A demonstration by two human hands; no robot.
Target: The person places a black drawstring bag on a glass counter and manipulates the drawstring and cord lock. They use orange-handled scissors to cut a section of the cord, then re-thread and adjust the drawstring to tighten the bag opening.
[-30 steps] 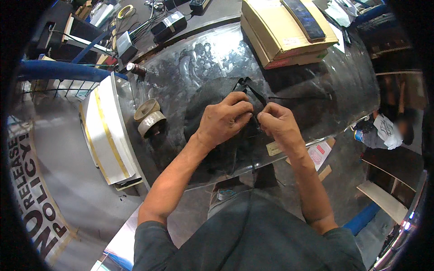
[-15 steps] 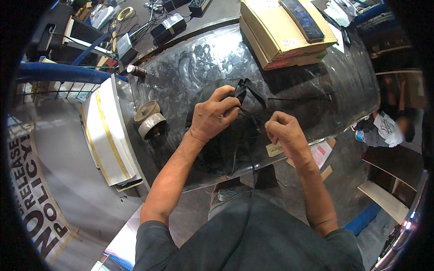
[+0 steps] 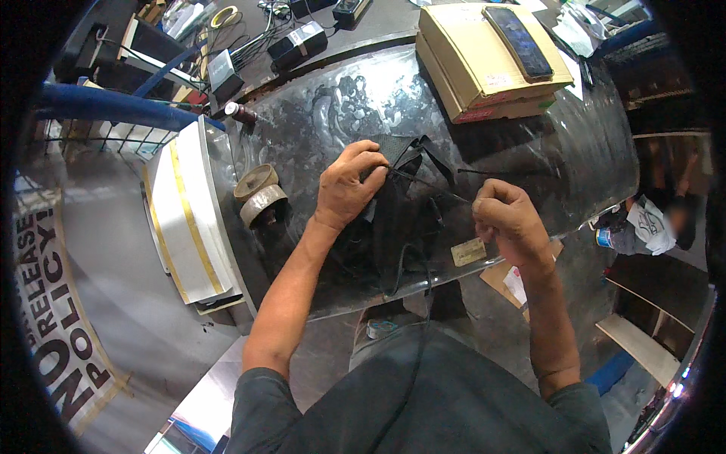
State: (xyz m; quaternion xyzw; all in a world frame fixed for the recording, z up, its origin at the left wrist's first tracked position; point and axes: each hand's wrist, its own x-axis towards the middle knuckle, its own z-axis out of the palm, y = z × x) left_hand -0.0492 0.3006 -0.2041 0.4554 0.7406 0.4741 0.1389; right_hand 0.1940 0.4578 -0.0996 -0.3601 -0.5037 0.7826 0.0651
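On the dark table lies a black fabric item with straps, dark enough that its full shape is hard to make out. My left hand is closed at its upper left side, thumb and fingers pinching the fabric and one end of a thin black strip, which looks like a cable tie. That strip runs taut to the right, where the fingertips of my right hand pinch its other end. A similar thin black strip lies loose on the table beyond my right hand.
Cardboard boxes with a phone on top stand at the back right. Two tape rolls and a small dark bottle sit at the left. White boards lean by the table's left end. Chargers and cables crowd the back.
My right hand has moved right, and the thin black strip now stretches taut between both hands. My left hand stays pinched at the fabric. The whole view has shifted slightly.
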